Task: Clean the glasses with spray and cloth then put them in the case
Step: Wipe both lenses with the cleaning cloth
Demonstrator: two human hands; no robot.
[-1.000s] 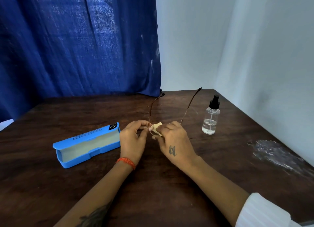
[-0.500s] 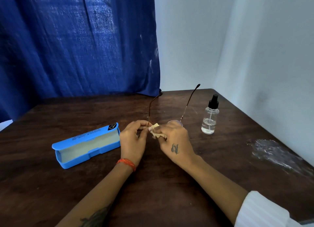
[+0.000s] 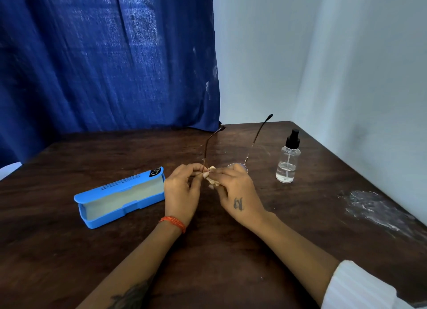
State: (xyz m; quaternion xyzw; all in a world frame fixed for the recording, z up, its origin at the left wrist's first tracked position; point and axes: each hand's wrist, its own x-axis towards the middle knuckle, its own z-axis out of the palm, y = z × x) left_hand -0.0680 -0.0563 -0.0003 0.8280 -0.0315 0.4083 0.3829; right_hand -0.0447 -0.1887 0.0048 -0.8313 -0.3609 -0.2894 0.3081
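Thin-framed glasses [image 3: 258, 137] are held above the middle of the dark wooden table [image 3: 231, 251], both temples pointing away from me. My left hand [image 3: 182, 190] pinches the frame at the left hinge. My right hand [image 3: 235, 193] pinches a small cream cloth [image 3: 212, 180] against the left lens; the right lens rim shows just above its knuckles. An open blue glasses case [image 3: 120, 196] with a pale lining lies left of my hands. A clear spray bottle [image 3: 287, 158] with a black nozzle stands to the right.
A blue curtain [image 3: 104, 54] hangs behind the table at the left, and white walls close the back and right side. A whitish smear [image 3: 374, 209] marks the table near its right edge.
My right hand has shifted the cloth slightly on the lens and rotated a little. The glasses tilted so the right lens rim came into view. Case and bottle have not moved.
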